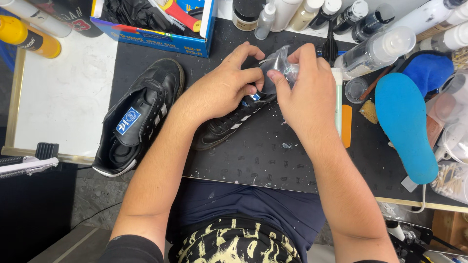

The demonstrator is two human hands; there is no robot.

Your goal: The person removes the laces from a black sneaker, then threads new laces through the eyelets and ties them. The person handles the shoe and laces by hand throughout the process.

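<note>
Both hands meet near the top centre of the frame, over a black cutting mat [273, 160] that covers the table. The left hand [222, 90] has its fingers curled and pinches one edge of a small crumpled clear plastic bag [279, 62]; the right hand [304, 95] pinches the same bag from the other side with thumb and forefinger. Directly beneath them lies a black leather sneaker with white side stripes [226, 127], its upper end hidden by the hands. A second black sneaker of the same kind [139, 119] lies to the left, half off the mat, its tongue showing a blue label.

At the right edge a bright blue foam insole [407, 126] rests on clutter, with a tub of cotton swabs [451, 180] just below it. A row of bottles, white, dark and clear plastic [341, 19], crowds the upper edge. A blue cardboard box holding black gloves [151, 24] sits at upper left, and a yellow spray can [29, 36] lies beside it.
</note>
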